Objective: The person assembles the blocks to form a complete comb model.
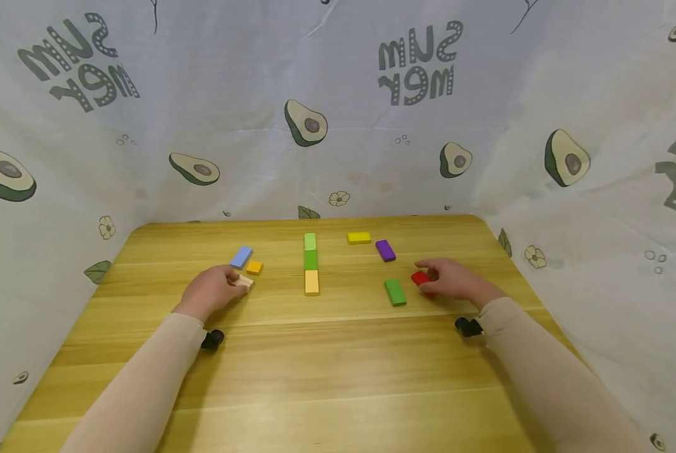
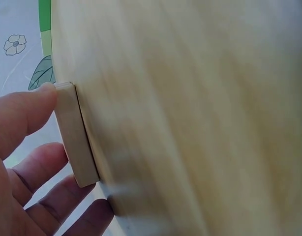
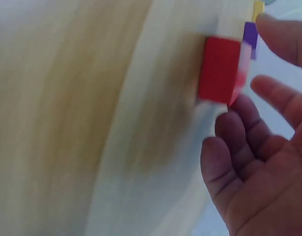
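On the left of the table, my left hand [image 1: 208,294] holds a pale wooden block [image 2: 75,135] between thumb and fingers; its long side lies along the tabletop. A light blue block [image 1: 241,257] and a small orange block [image 1: 255,268] lie just beyond that hand. Over on the right, my right hand [image 1: 457,280] is around a red block [image 3: 220,71]. In the right wrist view the thumb stands apart from the red block, and the fingers are loosely bent beside it. A green block [image 1: 395,292] lies left of the red one.
Mid-table, a light green block [image 1: 310,241], a green block [image 1: 311,260] and a light orange block [image 1: 312,283] form a straight row. Right of them lie a yellow block [image 1: 359,238] and a purple block [image 1: 386,250]. Printed cloth [image 1: 349,170] hangs behind and beside the table.
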Motion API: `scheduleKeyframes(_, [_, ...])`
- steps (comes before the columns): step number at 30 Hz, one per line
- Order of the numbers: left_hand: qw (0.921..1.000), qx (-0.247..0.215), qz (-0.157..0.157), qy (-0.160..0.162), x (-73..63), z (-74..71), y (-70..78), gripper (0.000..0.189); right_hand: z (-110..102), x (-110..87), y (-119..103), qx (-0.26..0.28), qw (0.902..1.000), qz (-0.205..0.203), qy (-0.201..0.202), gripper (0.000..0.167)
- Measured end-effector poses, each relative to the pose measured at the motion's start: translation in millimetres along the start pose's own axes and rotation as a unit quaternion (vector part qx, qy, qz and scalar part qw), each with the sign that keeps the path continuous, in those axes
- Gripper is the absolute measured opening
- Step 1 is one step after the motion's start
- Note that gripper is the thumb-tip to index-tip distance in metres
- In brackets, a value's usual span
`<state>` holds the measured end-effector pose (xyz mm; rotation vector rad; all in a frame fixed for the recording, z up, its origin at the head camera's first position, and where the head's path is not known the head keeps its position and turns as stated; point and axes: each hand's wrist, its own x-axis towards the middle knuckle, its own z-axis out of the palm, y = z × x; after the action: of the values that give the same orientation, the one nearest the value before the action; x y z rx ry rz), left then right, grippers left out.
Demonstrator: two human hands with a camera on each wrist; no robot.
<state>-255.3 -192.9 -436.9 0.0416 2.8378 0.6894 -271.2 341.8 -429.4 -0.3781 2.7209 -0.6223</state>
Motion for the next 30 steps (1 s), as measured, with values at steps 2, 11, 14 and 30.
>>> scheduleKeyframes(2, [1.0, 0.001, 0.002, 0.0, 0.5, 0.6, -1.1, 0.05, 0, -2.0, 4, -0.001, 1.0, 0.004, -0.008, 0.07])
scheduleKeyframes(11, [0.9999, -0.01, 0.008, -0.009, -0.1, -0.8, -1.7, 0.057, 2, -4.7, 16, 0.018, 0.9996, 0.015, -0.018, 0.072])
scheduleKeyframes(14, [0.9998, -0.017, 0.011, -0.005, 0.7, -2.6, 1.1, 0.058, 3, -4.8, 19, 0.025, 0.9994, 0.015, -0.017, 0.073])
scheduleKeyframes(30, [0.9979, 0.027, 0.059, 0.006, 17.6, 2.5, 25.9, 0.064, 1, -11.6, 28, 0.138, 0.989, 0.025, -0.048, 0.08])
